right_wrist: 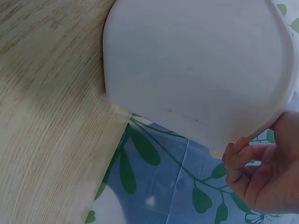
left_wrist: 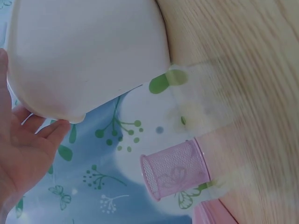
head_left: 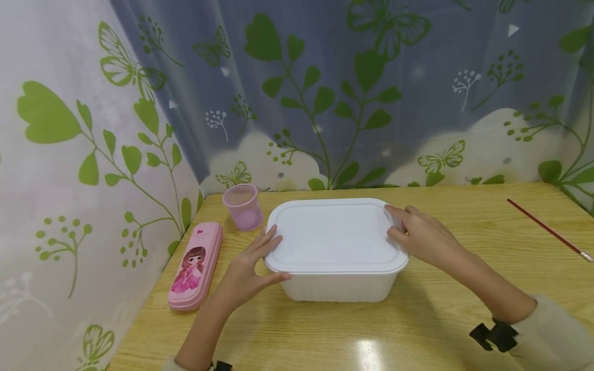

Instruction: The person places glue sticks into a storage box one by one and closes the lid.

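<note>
A white lidded plastic box stands on the table, its long side facing me. Its flat, rounded lid [head_left: 331, 234] lies on top of the box body [head_left: 336, 287]. At the left end, my left hand [head_left: 243, 278] holds the lid's edge, thumb at the front rim and fingers spread over the far left corner. My right hand [head_left: 424, 234] grips the lid's right edge near the far corner. In the right wrist view, the right hand's fingers [right_wrist: 238, 156] curl against the rim. The left wrist view has the left fingers [left_wrist: 58, 130] touching the rim. The box's inside is hidden.
A pink pencil case [head_left: 197, 265] with a doll picture lies left of the box. Behind it stands a pink mesh cup [head_left: 244, 208]. A dark red pencil [head_left: 547, 228] lies at the far right. Leaf-patterned curtains [head_left: 325, 103] hang along the table's back and left edges.
</note>
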{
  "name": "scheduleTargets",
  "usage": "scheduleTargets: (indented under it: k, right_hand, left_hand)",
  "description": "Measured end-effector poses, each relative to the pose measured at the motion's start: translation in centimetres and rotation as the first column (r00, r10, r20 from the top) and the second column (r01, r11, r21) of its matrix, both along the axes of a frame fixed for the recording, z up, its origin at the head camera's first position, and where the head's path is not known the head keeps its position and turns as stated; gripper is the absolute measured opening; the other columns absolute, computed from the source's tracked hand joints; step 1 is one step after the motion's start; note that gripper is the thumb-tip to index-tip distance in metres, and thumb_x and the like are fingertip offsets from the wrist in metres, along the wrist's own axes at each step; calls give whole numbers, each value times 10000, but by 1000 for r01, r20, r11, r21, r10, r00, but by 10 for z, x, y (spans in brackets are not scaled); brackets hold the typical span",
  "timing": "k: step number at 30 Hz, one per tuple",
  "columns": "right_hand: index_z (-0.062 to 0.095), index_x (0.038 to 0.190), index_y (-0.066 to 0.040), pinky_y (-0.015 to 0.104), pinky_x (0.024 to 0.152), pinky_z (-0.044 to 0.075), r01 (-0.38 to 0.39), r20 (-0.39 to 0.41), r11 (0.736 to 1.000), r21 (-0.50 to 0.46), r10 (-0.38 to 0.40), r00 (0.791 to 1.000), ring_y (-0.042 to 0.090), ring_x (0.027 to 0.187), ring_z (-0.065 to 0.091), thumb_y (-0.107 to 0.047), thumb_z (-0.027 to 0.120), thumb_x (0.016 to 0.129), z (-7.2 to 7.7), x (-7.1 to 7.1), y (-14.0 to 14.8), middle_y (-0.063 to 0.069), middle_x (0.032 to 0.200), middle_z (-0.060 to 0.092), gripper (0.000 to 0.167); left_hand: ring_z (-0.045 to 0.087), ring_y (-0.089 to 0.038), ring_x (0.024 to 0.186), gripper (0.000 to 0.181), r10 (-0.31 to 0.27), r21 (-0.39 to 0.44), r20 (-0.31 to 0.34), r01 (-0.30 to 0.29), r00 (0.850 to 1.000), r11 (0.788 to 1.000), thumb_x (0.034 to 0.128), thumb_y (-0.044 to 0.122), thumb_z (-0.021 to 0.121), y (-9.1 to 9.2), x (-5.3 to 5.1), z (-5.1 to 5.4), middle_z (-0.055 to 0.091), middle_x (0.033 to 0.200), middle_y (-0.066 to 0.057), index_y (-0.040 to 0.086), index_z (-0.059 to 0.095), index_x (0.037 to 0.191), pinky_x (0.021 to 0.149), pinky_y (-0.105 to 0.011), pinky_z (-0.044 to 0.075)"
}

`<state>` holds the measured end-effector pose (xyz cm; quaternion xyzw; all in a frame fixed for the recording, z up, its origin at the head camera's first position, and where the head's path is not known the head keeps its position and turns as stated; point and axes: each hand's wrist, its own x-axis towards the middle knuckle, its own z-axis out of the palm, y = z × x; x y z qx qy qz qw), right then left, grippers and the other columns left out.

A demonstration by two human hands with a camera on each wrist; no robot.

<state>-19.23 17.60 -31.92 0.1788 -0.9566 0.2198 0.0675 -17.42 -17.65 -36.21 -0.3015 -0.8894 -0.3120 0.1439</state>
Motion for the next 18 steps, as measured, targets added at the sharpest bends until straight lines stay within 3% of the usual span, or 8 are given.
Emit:
scheduleTargets:
  k: [7,14,18]
  right_hand:
    - [448,1320,48,273,435,313,-7,-11,1000,9,7,1000,148,548,386,-164,523,889,-1,0,1,54,739,432,486]
    - [440,1349,-15,278,431,325,-26,48,999,-36,28,998,135,539,396,-327,531,929,2,-1,11,34,807,485,531]
    - [432,1354,-50,283,404,330,-2,46,1000,-20,3,999,139,480,394,-392,513,930,9,-3,19,55,855,528,550]
  left_hand:
    - [250,-261,1322,717,0,5,31,0,1000,1000,727,357,754,0,2,2,311,1446,14,99,483,1339,1008,-448,303]
    - [246,-243,1328,557,7,27,71,-9,997,1000,864,338,626,-2,3,6,314,1449,38,178,455,1369,1015,-502,274]
    - [249,-280,1322,512,-8,51,74,4,997,999,894,336,589,-2,-2,9,287,1469,0,177,461,1364,976,-548,312]
